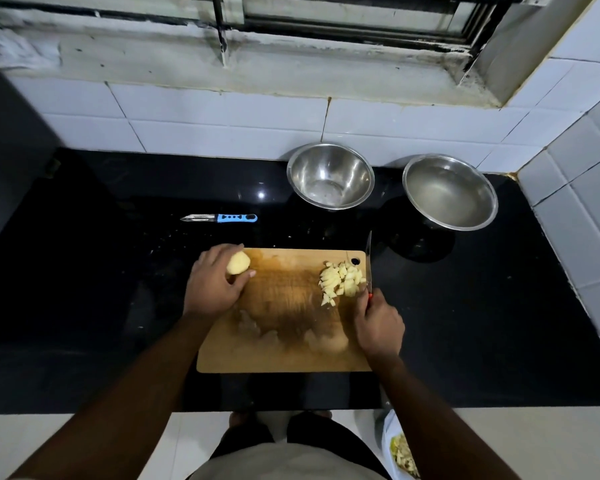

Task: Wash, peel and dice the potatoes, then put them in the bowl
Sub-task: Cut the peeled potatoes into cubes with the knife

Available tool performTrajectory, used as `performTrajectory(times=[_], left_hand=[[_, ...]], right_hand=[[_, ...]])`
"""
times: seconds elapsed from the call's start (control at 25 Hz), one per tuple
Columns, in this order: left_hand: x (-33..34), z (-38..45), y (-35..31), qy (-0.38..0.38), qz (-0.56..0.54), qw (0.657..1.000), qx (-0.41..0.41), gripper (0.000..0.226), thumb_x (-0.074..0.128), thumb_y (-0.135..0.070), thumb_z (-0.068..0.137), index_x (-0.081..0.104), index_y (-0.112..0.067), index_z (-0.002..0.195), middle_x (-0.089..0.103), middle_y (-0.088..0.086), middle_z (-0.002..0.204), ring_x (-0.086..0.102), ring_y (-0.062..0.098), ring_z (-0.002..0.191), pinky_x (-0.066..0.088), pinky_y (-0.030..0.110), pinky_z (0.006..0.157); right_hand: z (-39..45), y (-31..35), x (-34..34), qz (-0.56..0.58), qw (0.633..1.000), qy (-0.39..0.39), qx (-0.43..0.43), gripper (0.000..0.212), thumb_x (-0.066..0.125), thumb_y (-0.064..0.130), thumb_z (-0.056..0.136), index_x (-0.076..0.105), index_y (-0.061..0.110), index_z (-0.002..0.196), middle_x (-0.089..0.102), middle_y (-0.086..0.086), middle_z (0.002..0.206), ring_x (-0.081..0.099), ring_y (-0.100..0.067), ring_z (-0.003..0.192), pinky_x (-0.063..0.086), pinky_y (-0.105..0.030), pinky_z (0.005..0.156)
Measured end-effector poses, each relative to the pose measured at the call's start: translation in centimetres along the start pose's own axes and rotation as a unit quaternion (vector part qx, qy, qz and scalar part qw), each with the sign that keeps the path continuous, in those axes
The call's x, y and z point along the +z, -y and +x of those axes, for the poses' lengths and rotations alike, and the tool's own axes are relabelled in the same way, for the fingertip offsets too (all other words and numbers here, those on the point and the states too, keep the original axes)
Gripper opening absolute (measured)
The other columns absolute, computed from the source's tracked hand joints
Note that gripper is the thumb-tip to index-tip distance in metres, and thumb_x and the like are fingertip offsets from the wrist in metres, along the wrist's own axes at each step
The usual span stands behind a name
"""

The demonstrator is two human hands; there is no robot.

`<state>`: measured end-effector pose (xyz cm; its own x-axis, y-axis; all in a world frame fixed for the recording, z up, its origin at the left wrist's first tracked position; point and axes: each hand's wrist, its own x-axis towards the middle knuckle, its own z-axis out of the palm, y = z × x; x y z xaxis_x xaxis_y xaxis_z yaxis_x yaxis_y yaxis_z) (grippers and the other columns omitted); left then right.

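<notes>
Potato, peeled, sits at the far-left corner of the cutting board, left hand curled round it, long axis running left-right approx. Right hand grips the knife at the board's right edge, blade pointing far, just beside the diced pile. Mid-board is open w/ room to slice. Near bowl sits far-right on the bench, second bowl further right.

no readable text, labels, brands or numbers anywhere; the blue-handled metal peeler on the black stone counter has only dark shape cutouts on its handle, not lettering
</notes>
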<state>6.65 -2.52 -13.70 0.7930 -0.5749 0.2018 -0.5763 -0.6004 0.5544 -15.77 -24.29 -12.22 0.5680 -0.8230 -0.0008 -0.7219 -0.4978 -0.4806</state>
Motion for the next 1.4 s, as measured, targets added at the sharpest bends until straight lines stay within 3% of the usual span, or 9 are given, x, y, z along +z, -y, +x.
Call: performTrajectory(times=[0.16, 0.28, 0.36, 0.56, 0.76, 0.96, 1.04, 1.16, 1.4], left_hand=[[-0.3, -0.6, -1.4, -0.017, -0.089, 0.995, -0.037, 0.048, 0.071, -0.043, 0.089, 0.06, -0.026, 0.133, 0.059, -0.007, 0.125, 0.054, 0.011, 0.115, 0.049, 0.031, 0.095], [0.7, -1.9, -5.2, -0.028, -0.145, 0.989, -0.019, 0.036, 0.053, -0.04, 0.099, 0.062, -0.028, 0.132, 0.063, -0.008, 0.122, 0.059, 0.006, 0.11, 0.045, 0.018, 0.089], [1.8, -2.8, -7.5, -0.007, -0.126, 0.992, 0.005, 0.034, 0.045, -0.039, 0.101, 0.064, -0.026, 0.126, 0.064, -0.007, 0.118, 0.062, 0.01, 0.101, 0.045, 0.019, 0.08], [4.3, -5.2, -7.9, 0.018, -0.086, 0.996, 0.024, 0.04, 0.037, -0.05, 0.103, 0.063, -0.026, 0.123, 0.057, -0.004, 0.116, 0.063, 0.013, 0.085, 0.056, 0.036, 0.067], [3.5, -5.6, -6.2, 0.074, -0.227, 0.965, 0.105, 0.037, 0.053, -0.023, 0.1, 0.058, -0.016, 0.136, 0.05, 0.001, 0.129, 0.056, 0.005, 0.109, 0.05, 0.021, 0.09], [3.2, -5.4, -5.0, 0.078, -0.269, 0.955, 0.095, 0.038, 0.068, -0.02, 0.091, 0.064, -0.015, 0.128, 0.052, 0.0, 0.123, 0.06, 0.005, 0.095, 0.054, 0.025, 0.082], [2.9, -5.2, -4.3, 0.081, -0.269, 0.954, 0.105, 0.035, 0.069, -0.02, 0.091, 0.065, -0.015, 0.125, 0.052, -0.001, 0.121, 0.06, 0.007, 0.095, 0.055, 0.029, 0.081], [2.5, -4.5, -3.9, 0.088, -0.261, 0.954, 0.118, 0.033, 0.071, -0.02, 0.091, 0.065, -0.014, 0.122, 0.051, -0.002, 0.125, 0.06, 0.011, 0.097, 0.054, 0.025, 0.081], [2.5, -3.3, -4.3, 0.112, -0.24, 0.948, 0.176, 0.029, 0.067, -0.019, 0.089, 0.063, -0.012, 0.117, 0.059, -0.002, 0.12, 0.057, 0.013, 0.114, 0.052, 0.031, 0.089]], right_hand=[[-0.4, 0.4, -0.2, 0.009, 1.0, -0.005, 0.017, 0.043, 0.027, 0.048, 0.101, 0.055, 0.017, 0.094, 0.067, -0.008, 0.078, 0.066, -0.031, 0.073, 0.053, -0.041, 0.07], [-2.0, 1.4, 0.0, 0.006, 0.999, -0.028, -0.045, 0.044, 0.023, 0.051, 0.102, 0.052, 0.02, 0.092, 0.061, 0.001, 0.066, 0.059, -0.02, 0.057, 0.05, -0.036, 0.058], [-3.3, 3.4, 0.8, 0.055, 0.995, -0.018, -0.077, 0.04, 0.028, 0.05, 0.103, 0.052, 0.02, 0.089, 0.055, 0.005, 0.06, 0.051, -0.014, 0.049, 0.041, -0.031, 0.05], [-4.1, 7.7, 3.4, 0.149, 0.985, 0.079, -0.031, 0.039, 0.033, 0.045, 0.104, 0.058, 0.017, 0.112, 0.071, -0.007, 0.094, 0.066, -0.026, 0.084, 0.052, -0.038, 0.071], [-4.8, 8.2, 3.3, 0.194, 0.976, 0.097, 0.01, 0.032, 0.039, 0.041, 0.104, 0.056, 0.014, 0.112, 0.069, -0.01, 0.103, 0.064, -0.028, 0.095, 0.049, -0.037, 0.078], [-3.5, 8.1, 3.2, 0.231, 0.961, 0.152, 0.017, 0.051, 0.035, 0.068, 0.094, 0.057, 0.022, 0.1, 0.069, -0.003, 0.081, 0.067, -0.022, 0.074, 0.055, -0.049, 0.07], [-3.6, 8.2, 3.5, 0.226, 0.962, 0.152, 0.009, 0.051, 0.035, 0.069, 0.094, 0.056, 0.022, 0.099, 0.067, -0.006, 0.069, 0.066, -0.022, 0.061, 0.056, -0.05, 0.061], [-3.7, 8.5, 3.9, 0.223, 0.964, 0.142, 0.021, 0.054, 0.032, 0.07, 0.093, 0.057, 0.023, 0.1, 0.068, -0.006, 0.07, 0.067, -0.024, 0.062, 0.056, -0.049, 0.061], [-4.9, 7.9, 2.4, 0.16, 0.976, 0.149, -0.004, 0.029, 0.036, 0.037, 0.103, 0.054, 0.015, 0.11, 0.065, -0.004, 0.092, 0.06, -0.022, 0.082, 0.048, -0.038, 0.074]])
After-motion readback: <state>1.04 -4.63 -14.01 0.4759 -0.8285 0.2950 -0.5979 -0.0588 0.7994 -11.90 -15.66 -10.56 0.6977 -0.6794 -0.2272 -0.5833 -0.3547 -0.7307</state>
